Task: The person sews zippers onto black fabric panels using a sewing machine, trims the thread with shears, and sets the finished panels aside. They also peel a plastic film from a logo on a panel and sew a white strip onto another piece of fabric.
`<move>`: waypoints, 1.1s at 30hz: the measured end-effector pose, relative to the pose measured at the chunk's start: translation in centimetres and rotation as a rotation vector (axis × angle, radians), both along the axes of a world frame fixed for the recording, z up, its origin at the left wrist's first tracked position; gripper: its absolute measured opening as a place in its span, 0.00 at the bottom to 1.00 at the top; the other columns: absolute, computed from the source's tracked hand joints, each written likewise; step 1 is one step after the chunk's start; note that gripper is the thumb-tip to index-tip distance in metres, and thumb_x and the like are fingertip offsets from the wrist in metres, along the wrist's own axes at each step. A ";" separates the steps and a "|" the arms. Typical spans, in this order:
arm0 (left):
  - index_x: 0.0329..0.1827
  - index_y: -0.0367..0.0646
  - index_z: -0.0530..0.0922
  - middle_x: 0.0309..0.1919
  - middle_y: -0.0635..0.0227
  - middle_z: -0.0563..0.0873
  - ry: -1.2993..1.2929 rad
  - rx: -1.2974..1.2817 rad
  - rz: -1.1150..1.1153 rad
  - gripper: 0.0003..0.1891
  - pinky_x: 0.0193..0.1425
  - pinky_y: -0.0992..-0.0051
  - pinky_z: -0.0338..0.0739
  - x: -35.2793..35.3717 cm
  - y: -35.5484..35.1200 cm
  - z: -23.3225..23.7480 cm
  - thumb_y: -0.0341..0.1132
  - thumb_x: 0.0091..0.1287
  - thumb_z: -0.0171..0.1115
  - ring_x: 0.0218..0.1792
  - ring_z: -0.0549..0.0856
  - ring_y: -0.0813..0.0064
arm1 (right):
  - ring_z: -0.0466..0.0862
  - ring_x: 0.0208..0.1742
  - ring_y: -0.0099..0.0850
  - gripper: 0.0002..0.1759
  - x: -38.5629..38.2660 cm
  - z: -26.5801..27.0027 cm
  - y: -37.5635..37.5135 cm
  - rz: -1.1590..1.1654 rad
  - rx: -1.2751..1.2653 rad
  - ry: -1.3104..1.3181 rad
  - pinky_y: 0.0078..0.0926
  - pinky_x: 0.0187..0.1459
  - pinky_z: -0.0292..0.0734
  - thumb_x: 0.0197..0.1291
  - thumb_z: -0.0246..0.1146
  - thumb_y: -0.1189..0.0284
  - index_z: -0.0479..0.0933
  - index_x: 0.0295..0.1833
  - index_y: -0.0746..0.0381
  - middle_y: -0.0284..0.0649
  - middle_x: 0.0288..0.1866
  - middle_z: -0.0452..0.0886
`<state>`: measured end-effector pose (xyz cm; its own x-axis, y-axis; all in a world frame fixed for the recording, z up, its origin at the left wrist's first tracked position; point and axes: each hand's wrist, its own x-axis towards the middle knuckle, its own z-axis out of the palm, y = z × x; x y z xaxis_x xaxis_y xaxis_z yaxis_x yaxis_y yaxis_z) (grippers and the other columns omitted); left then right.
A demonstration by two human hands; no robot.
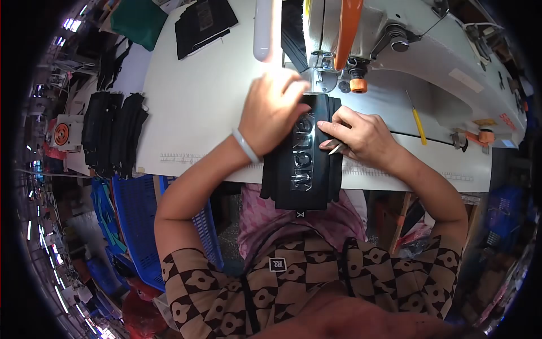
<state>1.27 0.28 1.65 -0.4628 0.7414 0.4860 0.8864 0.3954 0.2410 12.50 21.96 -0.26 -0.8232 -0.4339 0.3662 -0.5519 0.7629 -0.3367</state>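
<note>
A black fabric piece [324, 169] with a clear, shiny strip bearing raised lettering [302, 152] lies at the table's front edge, its near end hanging over my lap. My left hand [271, 110] is over its upper left side, close to the needle area of the sewing machine [324, 79]. Its fingers are bent and smeared by motion and glare, so I cannot make out any grip. On the right edge of the fabric rests my right hand [361, 135], closed around a small pointed metal tool [337, 148] that looks like thread snips.
Black fabric stacks [113, 133] lie at the table's left edge, and another black piece [206, 25] at the back. A yellow-handled pick [418, 125] lies under the machine arm. A blue basket [135, 220] stands below left. A lamp tube [263, 34] hangs beside the machine head.
</note>
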 end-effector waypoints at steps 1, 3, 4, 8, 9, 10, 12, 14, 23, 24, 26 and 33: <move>0.52 0.40 0.83 0.55 0.57 0.85 -0.005 -0.003 -0.003 0.20 0.56 0.59 0.77 0.5 -0.2 -0.4 0.34 0.58 0.76 0.55 0.83 0.56 | 0.85 0.34 0.35 0.18 -0.1 0.0 0.1 0.002 -0.004 -0.022 0.34 0.34 0.81 0.57 0.76 0.65 0.85 0.52 0.59 0.36 0.40 0.80; 0.60 0.41 0.81 0.62 0.57 0.81 -0.144 -0.035 -0.175 0.25 0.64 0.58 0.75 1.6 -0.6 -1.7 0.35 0.58 0.76 0.62 0.80 0.54 | 0.86 0.36 0.36 0.18 -0.5 0.0 0.7 0.008 -0.062 -0.049 0.34 0.35 0.81 0.57 0.76 0.66 0.85 0.52 0.59 0.37 0.42 0.81; 0.63 0.42 0.80 0.66 0.57 0.79 -0.213 -0.048 -0.262 0.28 0.68 0.57 0.74 1.8 -0.6 -2.1 0.35 0.58 0.75 0.66 0.78 0.53 | 0.87 0.37 0.36 0.18 -0.9 0.0 1.2 0.016 -0.115 -0.068 0.34 0.36 0.82 0.56 0.76 0.67 0.85 0.52 0.58 0.37 0.44 0.82; 0.66 0.41 0.79 0.67 0.57 0.79 -0.261 -0.076 -0.263 0.30 0.75 0.56 0.68 1.5 -0.8 -2.4 0.36 0.60 0.74 0.69 0.77 0.53 | 0.88 0.40 0.36 0.17 -1.8 -0.4 2.3 0.000 -0.025 0.040 0.34 0.39 0.84 0.57 0.72 0.71 0.85 0.52 0.58 0.38 0.50 0.85; 0.66 0.41 0.79 0.67 0.57 0.79 -0.265 -0.076 -0.261 0.30 0.75 0.56 0.68 1.3 -0.9 -2.4 0.36 0.60 0.74 0.69 0.77 0.53 | 0.88 0.41 0.36 0.16 -2.0 -0.4 2.4 -0.008 0.044 0.108 0.34 0.40 0.85 0.57 0.71 0.73 0.85 0.53 0.58 0.39 0.53 0.85; 0.67 0.41 0.79 0.68 0.58 0.78 -0.247 -0.084 -0.269 0.29 0.75 0.55 0.68 0.9 -1.0 -2.4 0.36 0.60 0.74 0.69 0.76 0.53 | 0.88 0.41 0.36 0.16 -2.2 -0.3 2.4 -0.004 0.043 0.106 0.34 0.40 0.85 0.57 0.71 0.73 0.85 0.53 0.58 0.39 0.53 0.85; 0.67 0.41 0.78 0.69 0.59 0.78 -0.210 -0.103 -0.289 0.29 0.75 0.54 0.68 0.3 -1.1 -2.4 0.37 0.61 0.73 0.70 0.76 0.54 | 0.89 0.43 0.35 0.15 -2.6 0.4 2.3 0.008 0.173 0.106 0.32 0.41 0.86 0.58 0.67 0.74 0.84 0.52 0.58 0.38 0.54 0.85; 0.67 0.41 0.78 0.69 0.60 0.78 -0.198 -0.130 -0.273 0.29 0.75 0.54 0.68 0.5 -1.0 -2.1 0.37 0.61 0.73 0.70 0.76 0.54 | 0.89 0.44 0.35 0.14 -2.7 0.6 2.2 0.013 0.235 0.104 0.32 0.41 0.86 0.59 0.65 0.74 0.84 0.51 0.58 0.37 0.55 0.85; 0.68 0.43 0.78 0.69 0.61 0.78 -0.179 -0.166 -0.232 0.30 0.74 0.56 0.68 -0.2 -0.6 -2.0 0.39 0.62 0.72 0.70 0.75 0.56 | 0.89 0.47 0.32 0.12 -2.9 1.2 2.0 -0.032 0.326 0.092 0.30 0.43 0.86 0.62 0.63 0.73 0.84 0.50 0.57 0.37 0.60 0.85; 0.68 0.42 0.78 0.70 0.61 0.78 -0.183 -0.150 -0.235 0.31 0.74 0.56 0.69 -0.4 -0.6 -2.1 0.38 0.60 0.72 0.70 0.75 0.54 | 0.89 0.48 0.33 0.12 -3.1 1.4 1.9 -0.051 0.334 0.071 0.31 0.44 0.86 0.62 0.63 0.73 0.84 0.50 0.57 0.37 0.61 0.85; 0.68 0.42 0.78 0.70 0.61 0.78 -0.196 -0.157 -0.225 0.31 0.73 0.56 0.69 -0.5 -0.5 -2.0 0.38 0.60 0.72 0.70 0.75 0.54 | 0.89 0.50 0.34 0.13 -3.2 1.3 1.9 -0.069 0.342 0.051 0.32 0.45 0.87 0.62 0.63 0.73 0.84 0.51 0.57 0.38 0.62 0.85; 0.68 0.45 0.78 0.68 0.61 0.79 -0.190 -0.152 -0.216 0.27 0.75 0.55 0.68 -1.6 -0.2 -2.2 0.41 0.65 0.70 0.72 0.74 0.57 | 0.87 0.58 0.42 0.18 -3.9 0.5 2.6 -0.101 0.261 -0.030 0.39 0.53 0.86 0.63 0.63 0.75 0.84 0.59 0.54 0.41 0.64 0.85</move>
<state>-0.33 0.13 -0.60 -0.3587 0.8898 0.2822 0.8984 0.2470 0.3632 8.65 24.57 0.27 -0.8757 -0.4259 0.2274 -0.4617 0.8764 -0.1370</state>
